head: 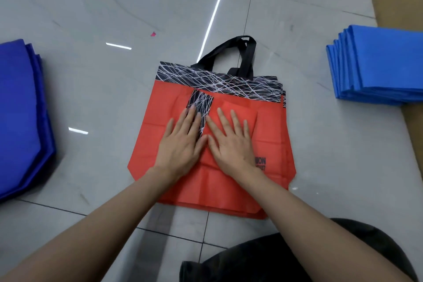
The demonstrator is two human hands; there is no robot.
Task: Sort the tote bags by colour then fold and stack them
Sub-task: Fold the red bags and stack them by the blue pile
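Fingers (pixel 191 119) spread flat, I see my left hand (pixel 183 142) and right hand (pixel 231 144) pressing the red tote bag (pixel 270 135) on the floor (pixel 103 89), gripping nothing.

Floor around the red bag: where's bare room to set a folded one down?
Widest free patch: the grey floor beyond the red bag, between the dark blue pile and the light blue stack. Narrower strips flank the bag. Both hands lie flat on it; the near edge is crowded by the forearms.
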